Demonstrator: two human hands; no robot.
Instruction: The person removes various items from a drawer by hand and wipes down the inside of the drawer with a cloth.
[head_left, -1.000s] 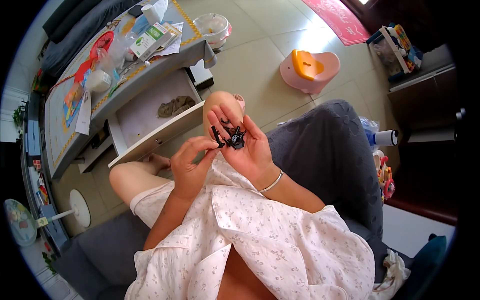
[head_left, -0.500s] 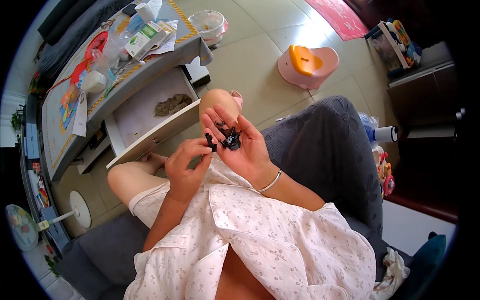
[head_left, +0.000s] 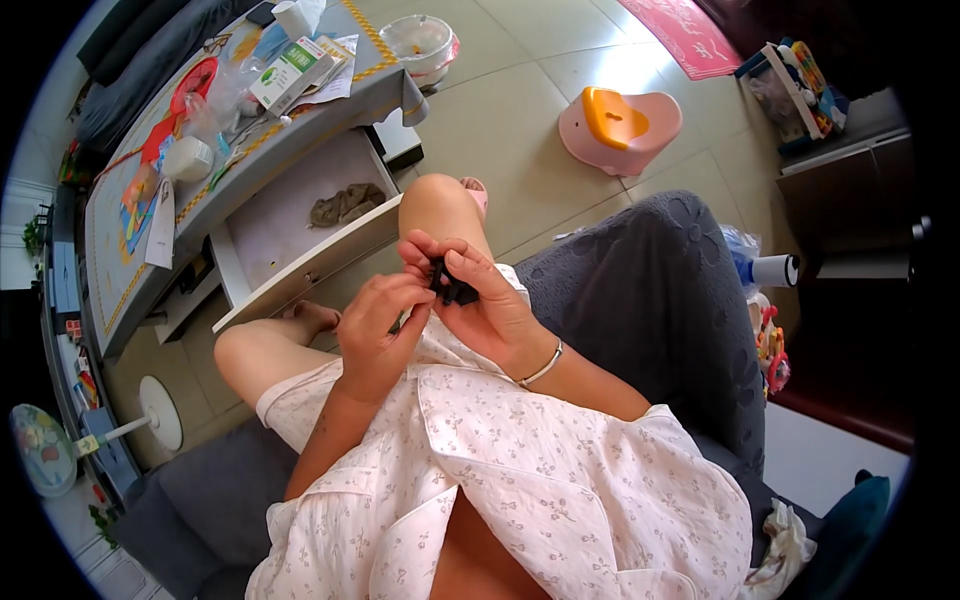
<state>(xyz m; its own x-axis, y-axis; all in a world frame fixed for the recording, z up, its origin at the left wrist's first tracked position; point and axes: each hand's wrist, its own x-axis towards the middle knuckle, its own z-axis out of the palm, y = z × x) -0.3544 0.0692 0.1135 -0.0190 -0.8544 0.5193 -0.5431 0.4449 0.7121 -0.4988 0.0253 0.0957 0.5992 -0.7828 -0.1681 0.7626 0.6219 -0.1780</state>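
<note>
Several small black plastic pieces [head_left: 457, 290] lie in the palm of my right hand [head_left: 492, 310], which has a silver bangle at the wrist. Its fingers curl inward, with the thumb and fingertips against one upright black piece. My left hand [head_left: 378, 318] meets it from the left, thumb and fingers drawn together at the edge of the black pieces. A bit of something dark shows below the left fingers. Exactly what the left fingertips grip is hidden. Both hands are above my lap.
An open drawer [head_left: 290, 265] holding a brown cloth [head_left: 346, 205] juts out under the cluttered table [head_left: 110, 270]. A pink and orange potty [head_left: 622, 130] and a lined waste bin [head_left: 420, 50] stand on the floor. A grey-covered sofa arm [head_left: 640, 290] is at my right, a fan [head_left: 60, 450] at the left.
My right hand has gone from an open, flat palm to curled fingers around the black pieces. The black piece my left fingers held has moved right, up against the right hand.
</note>
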